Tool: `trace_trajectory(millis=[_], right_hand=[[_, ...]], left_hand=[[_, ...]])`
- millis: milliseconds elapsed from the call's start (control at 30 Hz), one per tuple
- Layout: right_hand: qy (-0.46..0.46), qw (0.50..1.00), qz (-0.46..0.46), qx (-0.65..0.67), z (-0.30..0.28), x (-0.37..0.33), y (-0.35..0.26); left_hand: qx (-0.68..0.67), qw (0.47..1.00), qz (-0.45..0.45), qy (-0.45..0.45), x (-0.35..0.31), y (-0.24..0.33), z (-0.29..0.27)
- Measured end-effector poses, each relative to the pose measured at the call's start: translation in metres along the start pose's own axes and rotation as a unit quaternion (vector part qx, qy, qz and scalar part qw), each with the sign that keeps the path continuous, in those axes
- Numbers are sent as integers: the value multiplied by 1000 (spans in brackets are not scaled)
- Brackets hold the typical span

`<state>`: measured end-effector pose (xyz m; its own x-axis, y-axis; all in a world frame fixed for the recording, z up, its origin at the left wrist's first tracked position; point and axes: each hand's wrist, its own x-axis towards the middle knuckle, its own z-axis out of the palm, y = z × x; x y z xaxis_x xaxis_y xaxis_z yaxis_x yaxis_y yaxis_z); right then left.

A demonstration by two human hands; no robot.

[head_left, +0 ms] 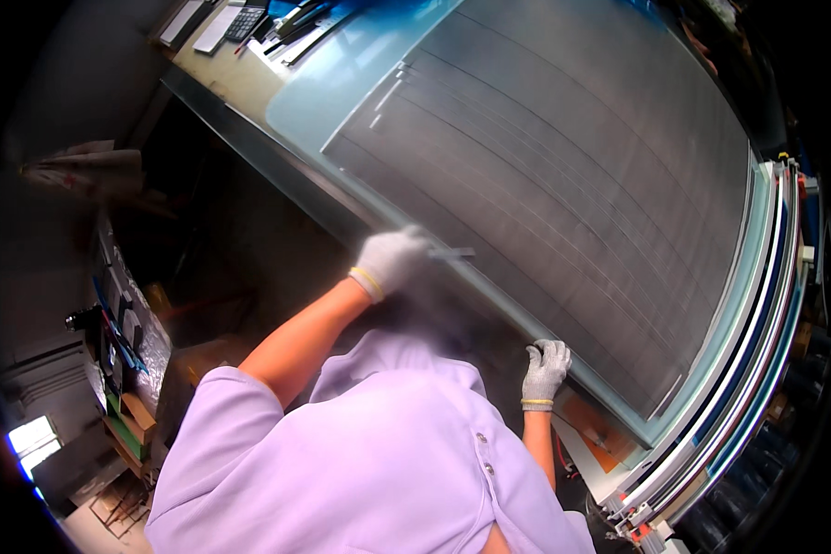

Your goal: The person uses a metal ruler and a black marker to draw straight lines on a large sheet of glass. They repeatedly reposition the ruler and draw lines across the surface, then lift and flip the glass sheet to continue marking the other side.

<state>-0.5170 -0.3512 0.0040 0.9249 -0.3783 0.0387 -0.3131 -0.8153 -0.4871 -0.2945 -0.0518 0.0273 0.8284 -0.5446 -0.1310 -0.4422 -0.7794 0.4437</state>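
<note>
Both my hands wear whitish knit gloves with yellow cuff bands. My left hand (392, 260) is closed at the near edge of a large dark grey panel (572, 166), smeared by motion. A short pale strip (454, 251) sticks out from its fingers over the panel. Farther right along that edge, my right hand (547, 371) has its fingers curled together beside the glass-like border (517, 314). Whatever lies within those fingers is hidden. Thin dark and pale lines run across the panel, and a few short white strips (376, 120) lie near its left edge.
A calculator (245, 23), papers and dark tools lie on the table's far left corner. Several long rails (757, 332) curve along the right side. Left of me stands a board or cart (129, 314) loaded with tools. A bright window (34, 445) shows at lower left.
</note>
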Motion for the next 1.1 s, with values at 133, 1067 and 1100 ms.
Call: trace_trajectory(millis=[133,1067,1100], right_hand=[[28,999,-4,-28,-4,9,-4],[-271,515,361,729,26,42,-50],[-213,458,340,793,23,38,-54]], left_hand=[[-24,926,-181,332,32,-85,-15],[-729,586,-279,215,74,-103,-127],[-741,571,-283,212,73,-105,-128]])
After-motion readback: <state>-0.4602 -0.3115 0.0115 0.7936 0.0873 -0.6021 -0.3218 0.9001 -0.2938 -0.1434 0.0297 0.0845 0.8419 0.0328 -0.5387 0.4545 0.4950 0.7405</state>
